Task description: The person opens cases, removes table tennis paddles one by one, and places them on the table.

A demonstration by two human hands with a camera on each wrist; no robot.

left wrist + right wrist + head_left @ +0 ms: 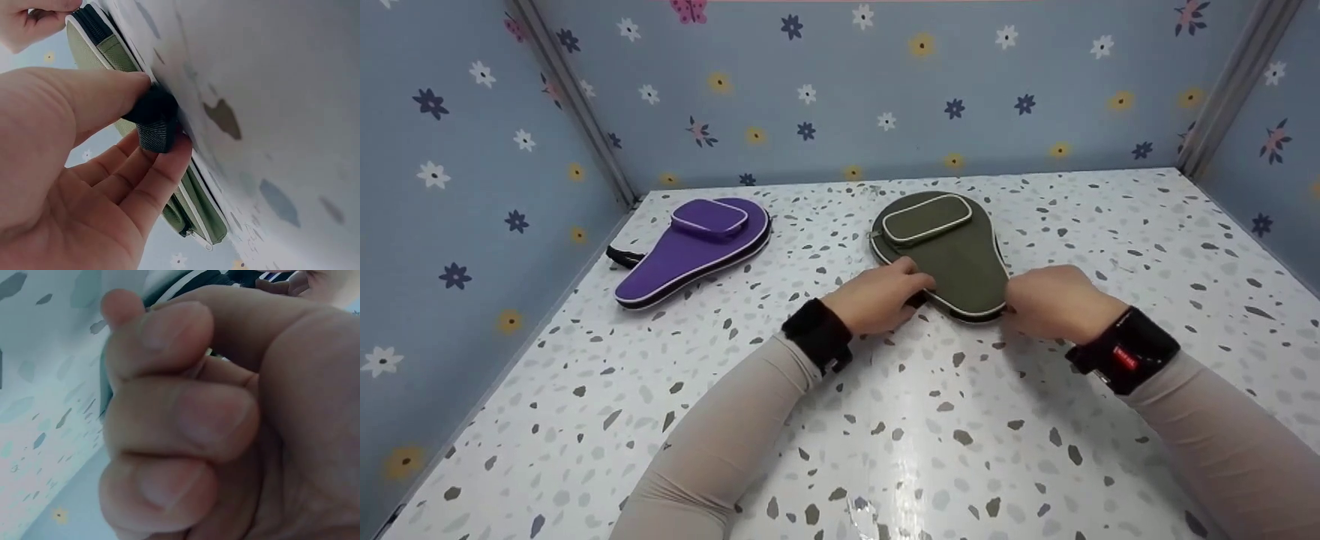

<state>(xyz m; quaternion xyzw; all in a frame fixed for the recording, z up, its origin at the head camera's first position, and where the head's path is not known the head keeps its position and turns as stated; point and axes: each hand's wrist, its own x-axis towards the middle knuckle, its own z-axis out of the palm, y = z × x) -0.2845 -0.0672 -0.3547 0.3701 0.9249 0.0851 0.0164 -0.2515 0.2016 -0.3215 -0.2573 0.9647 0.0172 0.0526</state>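
Observation:
An olive-green table tennis paddle case with white piping and a raised pocket lies flat, its narrow end towards me. My left hand is at the left side of that narrow end. In the left wrist view, its thumb and fingers pinch a black strap on the case's edge. My right hand is at the right side of the narrow end, fingers curled. There it pinches the case's zipper at the edge; the pull itself is hidden by the fingers.
A purple paddle case with a black strap lies to the left on the speckled white tabletop. Blue flowered panels stand at the back and both sides.

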